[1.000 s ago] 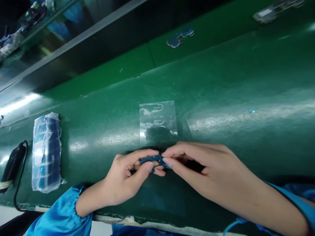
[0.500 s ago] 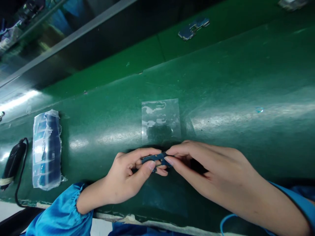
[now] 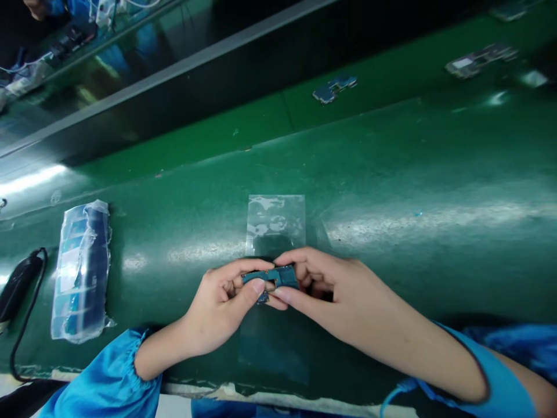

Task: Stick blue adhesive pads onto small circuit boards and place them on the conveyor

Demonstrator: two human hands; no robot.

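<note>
Between my two hands is a small dark-blue circuit board (image 3: 287, 277) with a notch in its lower edge. My left hand (image 3: 232, 305) is closed on its left end, thumb on the face and fingers behind. My right hand (image 3: 335, 284) pinches its right end between thumb and forefinger. Below my left thumb a small dark piece with fine parts (image 3: 263, 298) shows; whether it belongs to the same board I cannot tell. Just beyond my fingers a clear plastic bag (image 3: 276, 217) lies flat on the green work surface (image 3: 183, 203).
At the left lies a plastic-wrapped bundle of blue pieces (image 3: 82, 273), beside a black corded tool (image 3: 20, 287). Farther back, a blue circuit board (image 3: 334, 90) and a greyish board (image 3: 481, 61) rest on the green strip. A dark metal rail (image 3: 174, 69) runs behind it.
My right hand has shifted left along the circuit board, whose broad right end now shows face up. The view has moved, bringing the greyish board at the upper right into sight.
</note>
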